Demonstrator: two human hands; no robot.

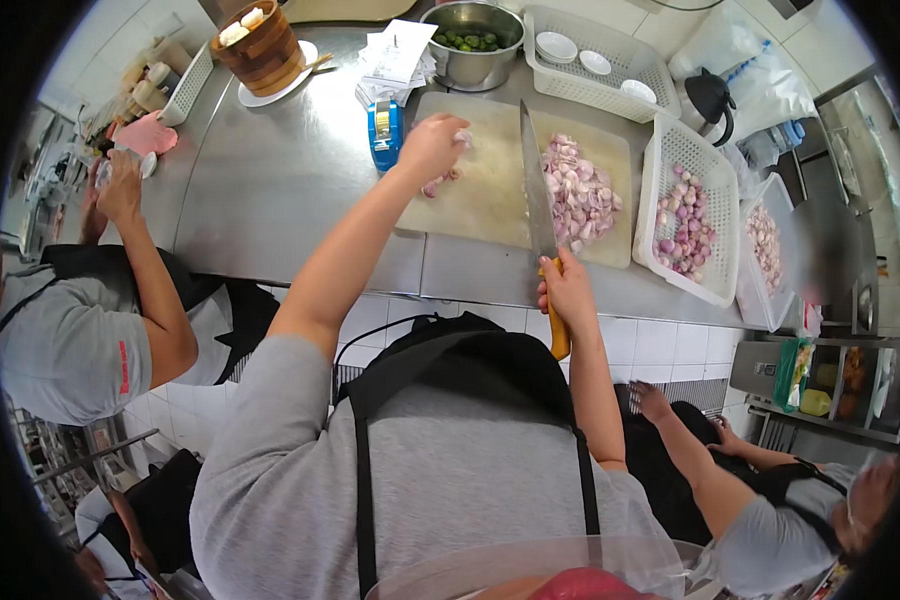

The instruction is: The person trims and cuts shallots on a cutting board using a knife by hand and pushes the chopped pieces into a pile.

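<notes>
My right hand [570,288] grips the yellow handle of a large knife [533,180], whose blade points away from me across the cutting board [490,140]. To the right of the blade lies a heap of sliced shallots [578,195]. My left hand [433,148] is over the left part of the board, its fingers closed around a small pale piece of shallot [463,138]. Below that hand, a few reddish shallot scraps [440,183] lie on the board. A blue tape dispenser [384,135] stands just left of my left hand.
Right of the board are a white basket of whole shallots [686,225] and a tub of shallots [763,250]. Behind it stand a metal pot of green limes [470,45], a basket of small dishes [600,60] and paper slips [398,55]. Co-workers [85,330] stand on both sides.
</notes>
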